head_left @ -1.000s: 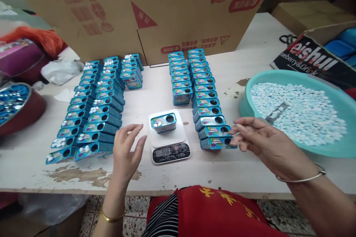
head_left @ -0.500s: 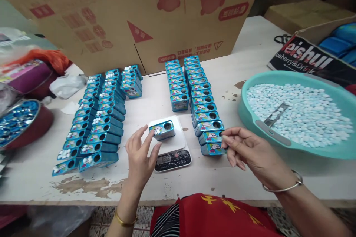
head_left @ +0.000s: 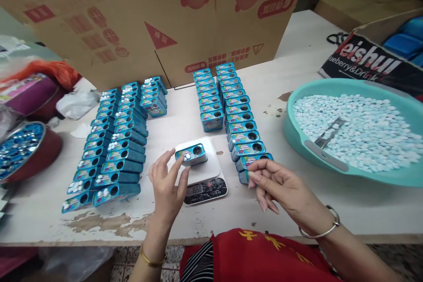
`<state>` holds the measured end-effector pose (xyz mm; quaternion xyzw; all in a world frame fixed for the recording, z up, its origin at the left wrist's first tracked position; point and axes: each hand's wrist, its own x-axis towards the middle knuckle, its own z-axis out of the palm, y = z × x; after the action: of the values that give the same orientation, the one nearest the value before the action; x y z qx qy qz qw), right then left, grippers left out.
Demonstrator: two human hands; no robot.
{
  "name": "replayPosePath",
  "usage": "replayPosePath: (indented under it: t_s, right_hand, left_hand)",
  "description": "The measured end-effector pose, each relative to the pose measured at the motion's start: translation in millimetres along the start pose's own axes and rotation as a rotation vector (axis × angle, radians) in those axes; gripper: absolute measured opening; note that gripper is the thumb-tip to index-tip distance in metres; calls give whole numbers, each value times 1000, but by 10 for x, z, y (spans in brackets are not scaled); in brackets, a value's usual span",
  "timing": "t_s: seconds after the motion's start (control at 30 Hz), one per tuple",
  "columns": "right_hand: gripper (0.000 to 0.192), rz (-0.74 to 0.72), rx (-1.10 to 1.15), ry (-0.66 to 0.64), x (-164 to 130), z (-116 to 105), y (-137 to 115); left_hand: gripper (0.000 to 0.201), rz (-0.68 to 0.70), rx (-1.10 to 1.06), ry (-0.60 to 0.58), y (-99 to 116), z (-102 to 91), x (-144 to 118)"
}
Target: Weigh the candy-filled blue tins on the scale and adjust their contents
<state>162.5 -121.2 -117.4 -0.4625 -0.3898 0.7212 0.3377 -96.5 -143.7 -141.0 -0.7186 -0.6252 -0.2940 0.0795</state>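
While a blue tin (head_left: 192, 155) is sitting on a white scale (head_left: 214, 163) in the middle of a pale, worn tabletop (head_left: 224, 213), two bare hands are reaching in from its left and right. The tin is facing flat side up, glossy and round-cornered, showing a colourful label (head_left: 187, 151) and, at its right end, a round dark opening (head_left: 197, 150). Small white candies (head_left: 187, 157) are lying on the left part of that top. The scale's display (head_left: 194, 189) is showing digits too blurred to read for certain.

The left hand (head_left: 167, 185) is hanging at the tin's near left corner, its grip spreading loosely, thumb and forefinger well apart; whether a fingertip is touching, I cannot tell. The right hand (head_left: 277, 185) is pinching thumb against forefinger, partly covering the nearest tin on the right; whether that grip is holding anything small, I cannot tell.

To the left, rows of similar tins (head_left: 124, 155) are standing close together, many bearing white candies. Right of the scale, two more rows (head_left: 243, 138) are showing dark openings. Farther right, a turquoise basin (head_left: 291, 130) is holding a heap of pale candies (head_left: 380, 128), a flat metal piece (head_left: 332, 131) lying among them. At the left edge, a red bowl (head_left: 52, 152) is holding shiny blue pieces (head_left: 20, 145).
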Motion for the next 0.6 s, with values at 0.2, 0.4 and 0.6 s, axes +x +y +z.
replayPosePath:
  t_s: [0.2,0.4,0.6]
  right_hand:
    - [35,47,24,-101,-8,114,63]
    - [35,85,15,-147,5,189,160]
    - [37,136,40,-204,9,267,191]
  left_hand:
    - [12,-82,-102,20,16,2,99]
    - [7,-163,-236,19,-7,12,122]
    - [8,-228,-339,134,-34,8,121]
